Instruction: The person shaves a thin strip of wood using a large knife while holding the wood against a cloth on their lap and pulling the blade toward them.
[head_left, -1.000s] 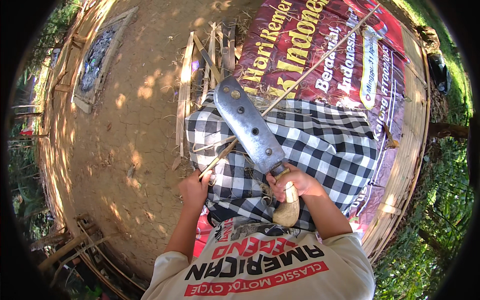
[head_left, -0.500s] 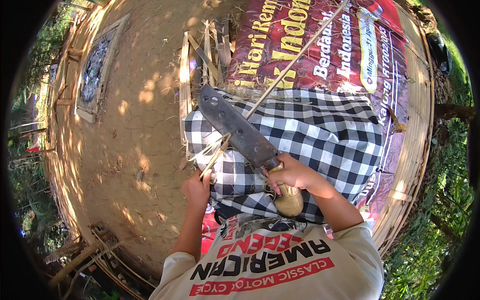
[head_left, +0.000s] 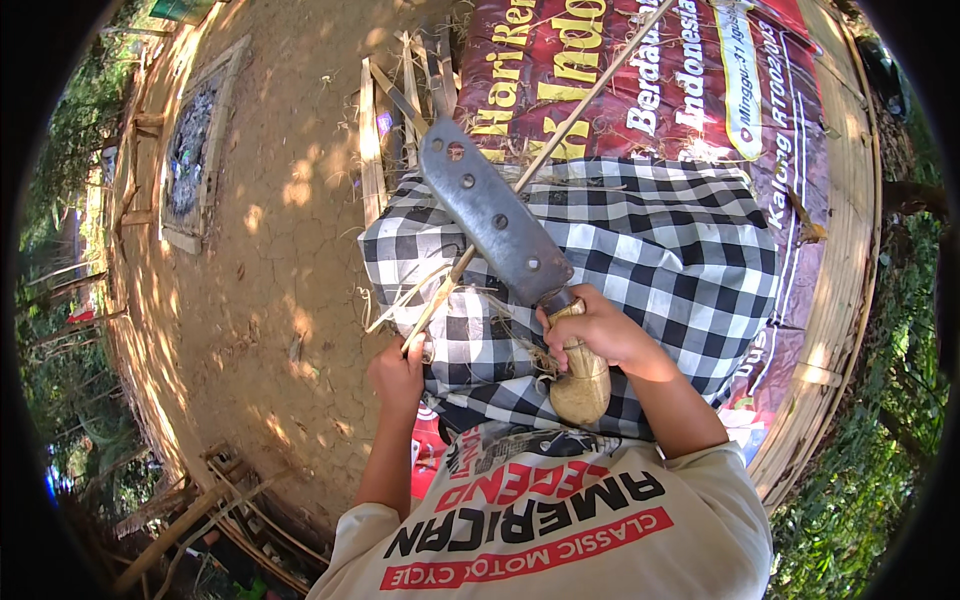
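My right hand (head_left: pixel 592 332) is wrapped round the pale, bulbous wooden handle of a machete (head_left: pixel 490 215). Its wide dark blade, with several round holes or marks along it, points up and to the left across my lap. In my closed left hand (head_left: pixel 397 372) is the near end of a long, thin bamboo strip (head_left: pixel 592 92). The strip runs diagonally to the far right, passing beneath the blade, which hides part of it. Thin shavings (head_left: pixel 405 298) curl off near the left hand. A black-and-white checked cloth (head_left: pixel 650 255) covers my legs below both hands.
A red printed banner (head_left: pixel 620 110) lies under and beyond my legs on a bamboo platform (head_left: pixel 835 330). Split bamboo pieces (head_left: pixel 371 150) are beside it on the left. Bare earth (head_left: pixel 290 250) stretches left, towards a framed pit (head_left: pixel 190 150). Greenery borders the right side.
The machete has moved slightly away from me and its flat side shows more. More of the strip near the left hand is exposed. The left hand keeps its hold almost in place.
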